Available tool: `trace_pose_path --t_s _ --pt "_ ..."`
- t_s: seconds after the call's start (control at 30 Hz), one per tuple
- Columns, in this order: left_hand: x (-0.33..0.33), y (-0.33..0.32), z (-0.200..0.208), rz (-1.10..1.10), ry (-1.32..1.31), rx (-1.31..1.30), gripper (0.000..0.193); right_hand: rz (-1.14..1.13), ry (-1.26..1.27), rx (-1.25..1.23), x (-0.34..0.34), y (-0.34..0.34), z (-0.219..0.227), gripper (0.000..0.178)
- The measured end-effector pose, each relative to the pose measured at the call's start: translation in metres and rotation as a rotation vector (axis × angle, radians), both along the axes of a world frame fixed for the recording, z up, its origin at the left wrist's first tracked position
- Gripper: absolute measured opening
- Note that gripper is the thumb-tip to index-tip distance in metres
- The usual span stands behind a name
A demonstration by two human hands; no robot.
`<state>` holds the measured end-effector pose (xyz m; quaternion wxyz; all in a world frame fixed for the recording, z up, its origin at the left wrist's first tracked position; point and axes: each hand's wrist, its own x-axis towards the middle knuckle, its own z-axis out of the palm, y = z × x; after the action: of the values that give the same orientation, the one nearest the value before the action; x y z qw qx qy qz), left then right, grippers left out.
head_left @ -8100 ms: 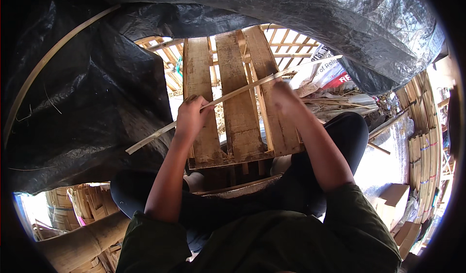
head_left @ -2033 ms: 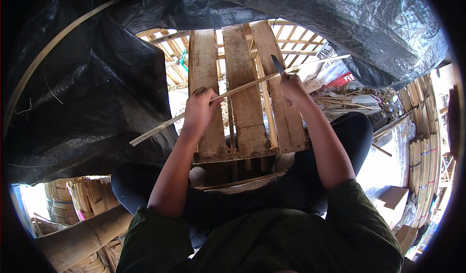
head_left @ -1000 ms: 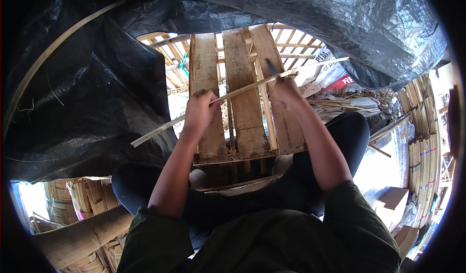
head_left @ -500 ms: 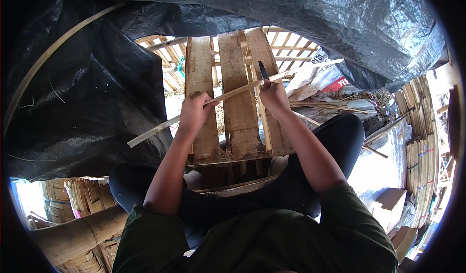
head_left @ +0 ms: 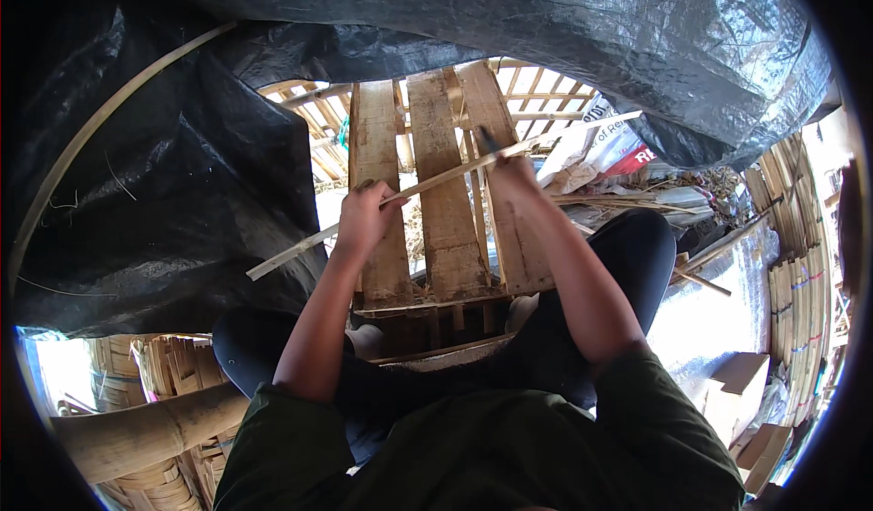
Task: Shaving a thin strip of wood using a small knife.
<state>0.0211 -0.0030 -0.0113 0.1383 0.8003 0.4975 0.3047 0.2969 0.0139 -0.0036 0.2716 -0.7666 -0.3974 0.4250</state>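
A long, pale bamboo strip (head_left: 446, 179) slants across in front of me, its low end at the left and its high end at the right. My left hand (head_left: 368, 215) is closed around it left of the middle. Farther along, my right hand (head_left: 512, 179) grips a knife (head_left: 489, 140), whose dark blade points up and away across the strip. The knife's handle is hidden in my fingers. Beneath both hands lies a bench of wooden planks (head_left: 441, 229) with gaps between them.
Dark plastic sheeting (head_left: 164, 175) hangs at the left and over the far side. A printed sack (head_left: 596, 152) lies beyond the bench at the right. Bundled bamboo strips (head_left: 800, 302) stand at the far right, near a cardboard box (head_left: 735, 388). A thick bamboo pole (head_left: 150, 434) crosses the lower left.
The knife in my right hand has tilted further left, its blade lower and slightly blurred. My left hand still holds the strip in nearly the same place; the view has shifted slightly.
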Motion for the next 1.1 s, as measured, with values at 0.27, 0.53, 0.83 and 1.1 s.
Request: trace_pose_path --t_s 0.27,0.53,0.83,1.1 --pt "0.003 0.001 -0.001 -0.005 -0.024 -0.012 0.026 0.078 -0.184 0.163 -0.041 -0.006 -0.03 0.047" --pt "0.007 0.002 -0.008 0.019 -0.026 0.012 0.026 0.056 0.025 0.034 -0.04 -0.015 0.008 0.042" --pt "-0.001 0.0 -0.015 0.035 -0.035 0.076 0.03 0.032 0.119 0.039 -0.018 -0.01 0.028 0.042" --pt "0.013 0.005 -0.007 0.013 -0.027 0.003 0.026 0.103 0.05 -0.014 -0.031 -0.015 0.031 0.047"
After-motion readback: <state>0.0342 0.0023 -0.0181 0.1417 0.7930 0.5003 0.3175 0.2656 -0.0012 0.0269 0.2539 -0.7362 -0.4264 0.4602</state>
